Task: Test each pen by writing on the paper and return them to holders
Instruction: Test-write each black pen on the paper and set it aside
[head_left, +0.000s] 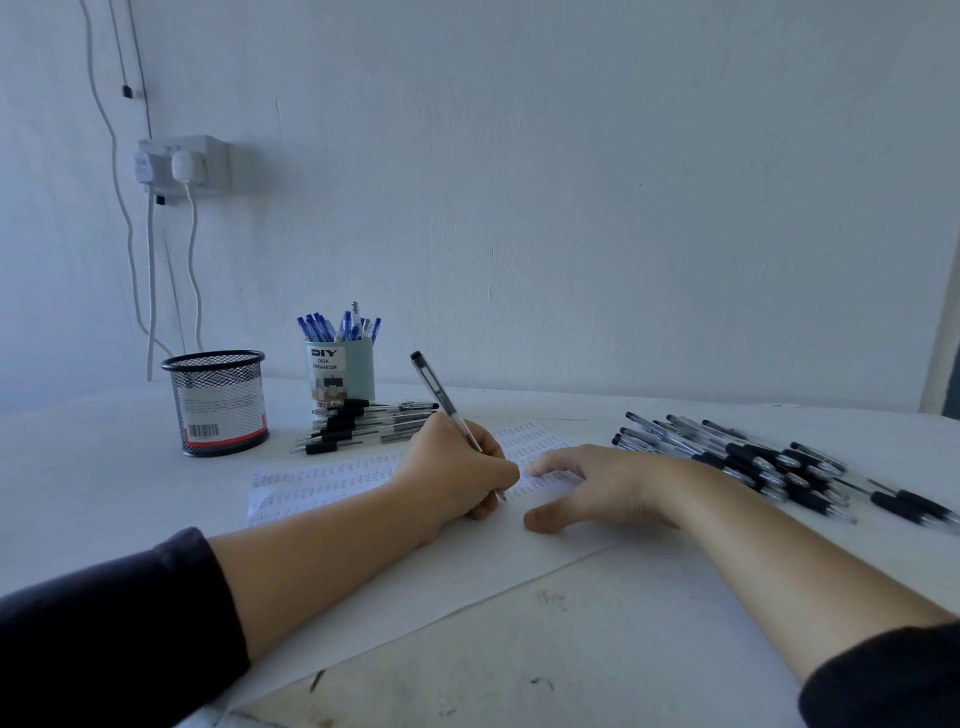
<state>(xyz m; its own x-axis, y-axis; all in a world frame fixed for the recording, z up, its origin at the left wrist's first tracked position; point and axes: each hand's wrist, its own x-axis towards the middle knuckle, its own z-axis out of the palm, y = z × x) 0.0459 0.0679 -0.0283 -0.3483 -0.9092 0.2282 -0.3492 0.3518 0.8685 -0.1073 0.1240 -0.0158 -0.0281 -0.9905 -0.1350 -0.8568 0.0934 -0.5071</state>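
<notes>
Sleeves: 2 dark cuffs lie nearest, forearms reaching over the bench (597, 649).
Left hand (457, 475): grip clamped on the pen (448, 410), tip down on the paper (322, 486) among rows of marks.
Right hand (587, 488): fingers spread flat, pinning the sheet.
Risk, paper: lift that palm and the sheet could skid mid-stroke.
Risk, sorting: black pen pile (769, 462) right, second stack (363, 423) by the blue-pen holder (340, 371); tested and untested could mix.
Mesh holder (218, 402): looks empty.

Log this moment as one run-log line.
left hand: writing with black pen | right hand: flat on paper | mesh holder: looks empty
</notes>
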